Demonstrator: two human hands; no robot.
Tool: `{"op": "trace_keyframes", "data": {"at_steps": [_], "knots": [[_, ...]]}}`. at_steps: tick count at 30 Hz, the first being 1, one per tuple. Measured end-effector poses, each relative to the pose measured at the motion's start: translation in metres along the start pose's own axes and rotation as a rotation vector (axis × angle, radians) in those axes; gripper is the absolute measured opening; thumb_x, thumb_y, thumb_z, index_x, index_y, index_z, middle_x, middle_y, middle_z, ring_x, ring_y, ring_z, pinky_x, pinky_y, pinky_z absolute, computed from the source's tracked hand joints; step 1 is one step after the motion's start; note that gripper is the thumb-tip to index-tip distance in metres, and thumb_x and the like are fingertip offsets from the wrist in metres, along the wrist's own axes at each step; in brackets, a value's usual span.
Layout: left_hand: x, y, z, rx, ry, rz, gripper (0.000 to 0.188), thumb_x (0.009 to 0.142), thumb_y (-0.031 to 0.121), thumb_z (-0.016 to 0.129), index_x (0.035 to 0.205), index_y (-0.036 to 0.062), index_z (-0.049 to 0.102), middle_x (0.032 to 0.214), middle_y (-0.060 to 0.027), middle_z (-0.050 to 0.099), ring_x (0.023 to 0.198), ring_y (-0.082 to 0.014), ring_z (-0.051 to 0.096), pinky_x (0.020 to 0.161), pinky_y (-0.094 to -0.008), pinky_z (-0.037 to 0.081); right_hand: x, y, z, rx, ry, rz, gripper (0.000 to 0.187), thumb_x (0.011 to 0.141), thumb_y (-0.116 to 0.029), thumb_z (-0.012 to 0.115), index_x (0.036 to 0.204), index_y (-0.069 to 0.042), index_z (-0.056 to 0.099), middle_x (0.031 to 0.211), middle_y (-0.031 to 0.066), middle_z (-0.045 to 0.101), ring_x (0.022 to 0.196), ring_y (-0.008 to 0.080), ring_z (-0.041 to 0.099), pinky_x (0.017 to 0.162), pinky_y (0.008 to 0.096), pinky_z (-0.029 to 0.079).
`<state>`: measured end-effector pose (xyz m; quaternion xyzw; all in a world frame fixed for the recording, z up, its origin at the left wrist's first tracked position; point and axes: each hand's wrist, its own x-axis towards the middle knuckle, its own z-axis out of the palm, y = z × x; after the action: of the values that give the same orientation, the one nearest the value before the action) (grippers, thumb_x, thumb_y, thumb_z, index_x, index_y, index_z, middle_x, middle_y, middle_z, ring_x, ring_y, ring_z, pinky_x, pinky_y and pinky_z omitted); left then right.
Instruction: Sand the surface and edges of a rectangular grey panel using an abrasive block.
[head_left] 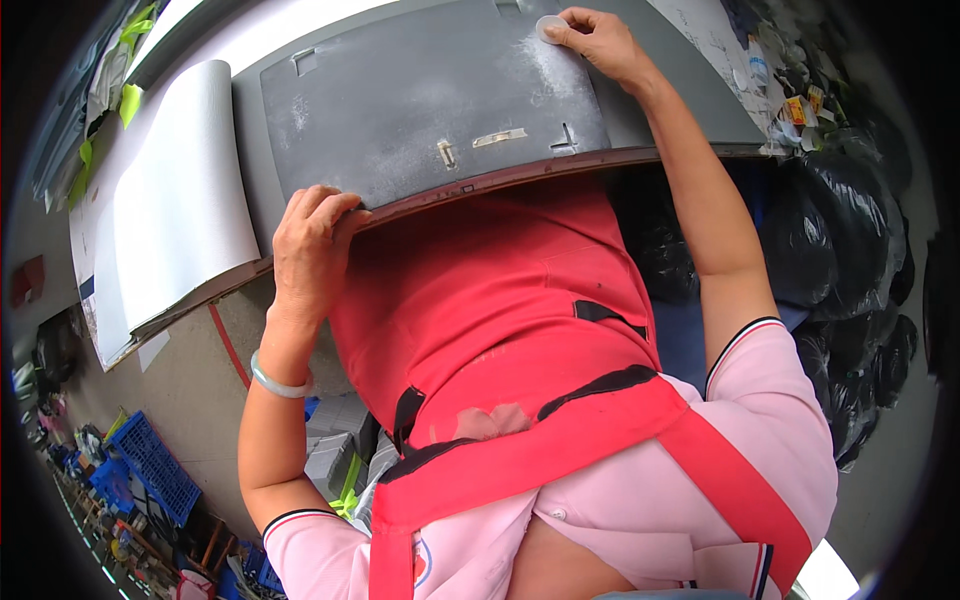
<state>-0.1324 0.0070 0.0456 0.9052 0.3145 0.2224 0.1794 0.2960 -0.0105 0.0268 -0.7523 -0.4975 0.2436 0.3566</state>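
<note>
A dark grey flat board [410, 100] lies on the table before me, with white powdery smears, cut-out slots and bits of tape near its near edge. My left hand [315, 240] is closed with bent fingers at the board's near left edge; its fingertips are partly hidden. At the far right of the board, my right hand [605, 48] pinches a flat white disc [544, 30] between thumb and fingers. The disc is held at the board's surface, just above a heavy white smear. Whether it touches the board I cannot tell.
A stack of white sheets [185, 190] lies left of the board, curling at its edge. Black plastic bags [840, 230] are piled at the right. A blue crate [155, 465] stands on the floor at lower left. My red apron [500, 290] meets the table's front edge.
</note>
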Motion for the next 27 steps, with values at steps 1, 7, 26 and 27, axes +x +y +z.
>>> {"op": "trace_keyframes", "data": {"at_steps": [1, 7, 26, 27], "knots": [[0.000, 0.000, 0.000, -0.011, 0.001, -0.003, 0.016, 0.080, 0.006, 0.078, 0.093, 0.0048, 0.069, 0.090, -0.0078, 0.065, 0.085, -0.0280, 0.062, 0.074, -0.0391, 0.052, -0.001, -0.001, 0.000, -0.004, 0.003, 0.002, 0.029, 0.090, -0.029, 0.073, 0.096, 0.000, 0.074, 0.081, 0.0021, 0.069, 0.078, 0.0107, 0.060, 0.072, 0.0305, 0.050], [-0.002, 0.001, -0.003, 0.025, -0.010, 0.004, 0.017, 0.081, 0.009, 0.077, 0.095, 0.0052, 0.069, 0.091, -0.0076, 0.064, 0.087, -0.0277, 0.062, 0.076, -0.0391, 0.052, -0.004, -0.005, 0.008, -0.013, 0.036, -0.031, 0.025, 0.090, -0.024, 0.071, 0.095, 0.000, 0.073, 0.084, 0.0082, 0.071, 0.078, 0.0170, 0.065, 0.073, 0.0335, 0.052], [0.096, 0.041, 0.108, 0.122, 0.255, 0.151, 0.009, 0.088, 0.017, 0.070, 0.088, 0.0107, 0.063, 0.083, -0.0036, 0.060, 0.077, -0.0242, 0.061, 0.075, -0.0382, 0.049, -0.047, -0.015, -0.004, 0.050, 0.085, -0.079, 0.025, 0.100, -0.025, 0.069, 0.105, -0.001, 0.071, 0.089, -0.0036, 0.066, 0.082, 0.0058, 0.058, 0.078, 0.0233, 0.049], [0.095, 0.042, 0.105, 0.137, 0.120, 0.096, 0.008, 0.090, 0.017, 0.069, 0.095, 0.0122, 0.066, 0.093, -0.0032, 0.063, 0.091, -0.0239, 0.062, 0.085, -0.0418, 0.048, -0.066, -0.029, 0.000, 0.137, -0.004, -0.041, 0.024, 0.098, -0.023, 0.069, 0.103, 0.000, 0.071, 0.086, -0.0007, 0.067, 0.079, 0.0096, 0.060, 0.075, 0.0257, 0.050]]}}
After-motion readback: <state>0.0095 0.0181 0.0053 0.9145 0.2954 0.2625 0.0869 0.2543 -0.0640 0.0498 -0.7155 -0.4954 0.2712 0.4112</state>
